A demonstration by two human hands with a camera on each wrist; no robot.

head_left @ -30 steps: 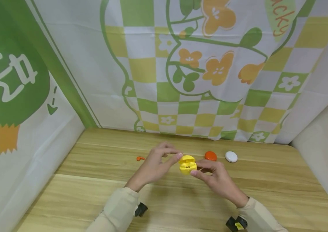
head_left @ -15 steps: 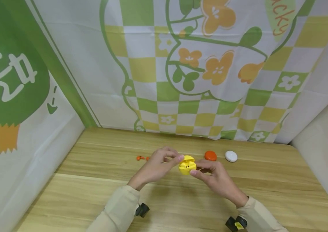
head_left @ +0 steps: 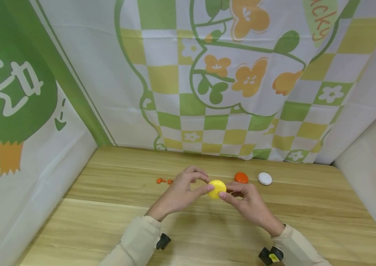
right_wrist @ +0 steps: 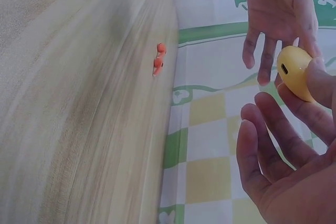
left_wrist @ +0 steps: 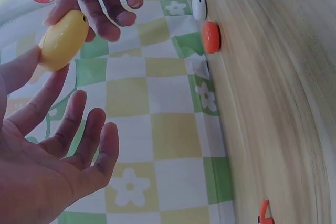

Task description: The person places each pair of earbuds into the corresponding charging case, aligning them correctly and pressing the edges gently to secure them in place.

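A round yellow earbud case (head_left: 217,189) with its lid closed is held up over the table between both hands. My left hand (head_left: 184,189) pinches one side of it with thumb and index finger, the other fingers spread loosely. On the opposite side my right hand (head_left: 250,206) grips the case between thumb and index finger. In the right wrist view the yellow case (right_wrist: 295,72) turns a dark port slot toward the camera. Two orange earbuds (right_wrist: 159,62) lie on the wooden table; in the head view one orange earbud (head_left: 161,180) shows whole and the other is partly behind the left hand.
A closed orange case (head_left: 241,177) and a white case (head_left: 265,178) stand side by side on the table (head_left: 307,207), behind the right hand. A printed checkered cloth (head_left: 227,125) hangs along the table's back edge. Fabric walls rise at both sides.
The yellow case stood with its lid raised and its inside showing; now the lid is down. My left thumb has moved onto the case's front. The right hand has barely moved.
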